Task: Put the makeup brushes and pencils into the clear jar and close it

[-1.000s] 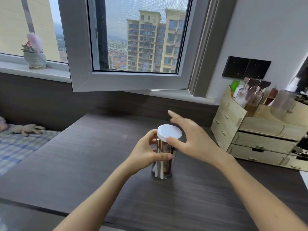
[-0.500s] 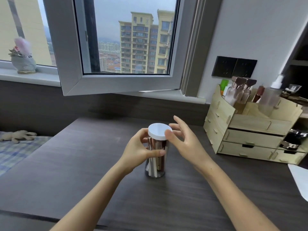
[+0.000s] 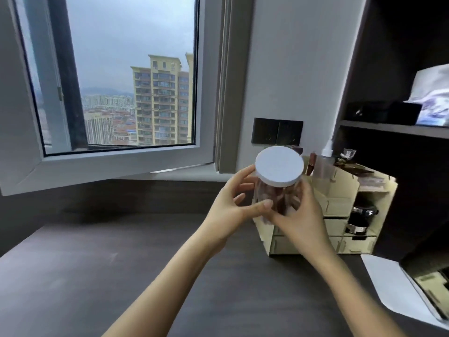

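The clear jar (image 3: pixel 277 197) is lifted off the dark desk (image 3: pixel 121 276) and held in the air in front of the wooden organiser. A white round lid (image 3: pixel 279 165) sits on its top. Brownish brushes and pencils show blurred through the jar wall. My left hand (image 3: pixel 233 210) grips the jar's left side, thumb across the front. My right hand (image 3: pixel 301 220) wraps the right and lower side. The jar's bottom is hidden behind my fingers.
A pale wooden drawer organiser (image 3: pixel 340 229) with bottles stands on the desk at right, directly behind the jar. Dark shelves (image 3: pixel 393 127) rise at far right. A white sheet (image 3: pixel 393 288) lies at the desk's right edge. An inward-opened window sash (image 3: pixel 116 164) overhangs the desk's back.
The jar has left the desk and moved up and to the right. My right hand went from the lid down to the jar's body. The view has swung right and upward.
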